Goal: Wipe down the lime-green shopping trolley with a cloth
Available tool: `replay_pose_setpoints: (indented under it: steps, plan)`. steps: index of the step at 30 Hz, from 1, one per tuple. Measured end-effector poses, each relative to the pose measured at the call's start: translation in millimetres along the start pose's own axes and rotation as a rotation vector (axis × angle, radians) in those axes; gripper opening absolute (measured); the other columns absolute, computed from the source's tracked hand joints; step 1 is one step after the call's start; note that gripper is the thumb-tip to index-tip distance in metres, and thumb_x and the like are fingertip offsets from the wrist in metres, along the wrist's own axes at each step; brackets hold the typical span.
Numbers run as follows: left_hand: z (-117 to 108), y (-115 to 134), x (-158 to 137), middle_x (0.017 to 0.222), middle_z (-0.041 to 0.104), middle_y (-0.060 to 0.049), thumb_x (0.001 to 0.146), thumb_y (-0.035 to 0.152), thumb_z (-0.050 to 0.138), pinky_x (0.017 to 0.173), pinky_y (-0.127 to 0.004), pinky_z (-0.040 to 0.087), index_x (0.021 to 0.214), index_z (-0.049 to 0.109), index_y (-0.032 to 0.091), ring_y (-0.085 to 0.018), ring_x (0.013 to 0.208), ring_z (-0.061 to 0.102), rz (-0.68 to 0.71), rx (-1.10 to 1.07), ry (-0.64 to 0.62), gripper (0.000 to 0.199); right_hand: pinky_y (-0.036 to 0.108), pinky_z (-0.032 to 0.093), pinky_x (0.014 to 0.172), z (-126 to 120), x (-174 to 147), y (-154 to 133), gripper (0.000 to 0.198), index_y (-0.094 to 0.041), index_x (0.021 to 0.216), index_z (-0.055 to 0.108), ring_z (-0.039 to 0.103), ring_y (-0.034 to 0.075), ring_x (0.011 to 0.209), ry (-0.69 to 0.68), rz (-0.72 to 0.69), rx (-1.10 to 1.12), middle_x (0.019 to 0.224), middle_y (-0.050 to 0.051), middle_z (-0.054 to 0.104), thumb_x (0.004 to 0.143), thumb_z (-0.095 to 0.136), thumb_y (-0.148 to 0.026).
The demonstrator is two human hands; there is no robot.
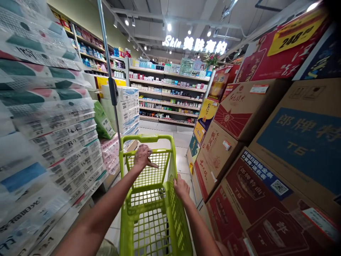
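Observation:
A lime-green plastic shopping cart [157, 209] stands before me, its basket showing only bare lattice. A handle bar [144, 136] spans its far end, with a lattice panel [149, 177] below it. My left hand [143, 156] is over the top edge of that panel, the fingers loosely bent and the thumb stretched out to the right. Whether it touches the panel I cannot make out. My right hand [182, 185] is closed around the upper rim of the cart's right side wall, the fingertips partly hidden. A metal pole [106, 46] rises from the cart's far left corner.
Plastic-wrapped paper packs [61, 135] are stacked high along the left. Printed cartons [234, 110] form a tall stack close on the right. Beyond the cart, a tiled floor [181, 138] leads to shelves of small boxed goods [167, 94] under a lit sign [194, 43].

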State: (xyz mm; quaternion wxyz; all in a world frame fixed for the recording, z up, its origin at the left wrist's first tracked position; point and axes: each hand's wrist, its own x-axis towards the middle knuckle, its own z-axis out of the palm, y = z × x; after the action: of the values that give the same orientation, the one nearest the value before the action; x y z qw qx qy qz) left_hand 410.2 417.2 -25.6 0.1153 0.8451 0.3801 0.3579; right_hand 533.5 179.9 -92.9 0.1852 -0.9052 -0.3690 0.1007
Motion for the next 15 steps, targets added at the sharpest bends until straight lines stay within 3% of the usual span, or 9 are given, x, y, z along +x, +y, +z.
replay_pose_setpoints:
  steps: [2,5,9,15]
  plan:
    - [-23.9,-28.8,5.1,0.124,0.06,-0.022,0.069,0.032,0.086,0.098,-0.058,0.05,0.119,0.066,0.015,-0.04,0.114,0.059,-0.115,0.186,-0.057,0.057,0.038,0.051,0.082,3.1,-0.9,-1.0,0.033,-0.02,0.131,0.056,0.074,0.029,0.102,0.001,0.003,0.015,0.114,0.017,0.075,0.105,0.038,-0.03]
    - [-36.9,-43.2,10.2,0.135,0.057,-0.022,0.079,0.019,0.072,0.103,-0.055,0.047,0.129,0.062,0.018,-0.038,0.119,0.058,-0.179,0.342,-0.119,0.051,0.041,0.051,0.085,4.4,5.4,-3.6,0.032,-0.019,0.129,0.056,0.074,0.03,0.101,-0.002,-0.01,0.058,0.112,0.018,0.075,0.104,0.04,-0.028]
    - [-16.9,-26.9,10.4,0.13,0.059,-0.016,0.082,0.002,0.054,0.101,-0.048,0.049,0.127,0.065,0.021,-0.032,0.117,0.059,-0.101,0.259,-0.166,0.05,0.038,0.053,0.088,-1.0,33.4,-12.9,0.039,-0.017,0.14,0.051,0.073,0.028,0.108,0.011,-0.102,0.211,0.119,0.018,0.073,0.105,0.04,-0.03]
    - [25.9,-1.2,13.3,0.116,0.061,-0.014,0.08,0.006,0.06,0.102,-0.053,0.049,0.118,0.068,0.02,-0.031,0.108,0.059,0.006,0.063,-0.089,0.041,0.031,0.056,0.08,7.4,57.9,-28.1,0.055,-0.01,0.157,0.031,0.075,0.024,0.102,0.035,-0.131,0.311,0.121,0.019,0.073,0.102,0.03,-0.016]
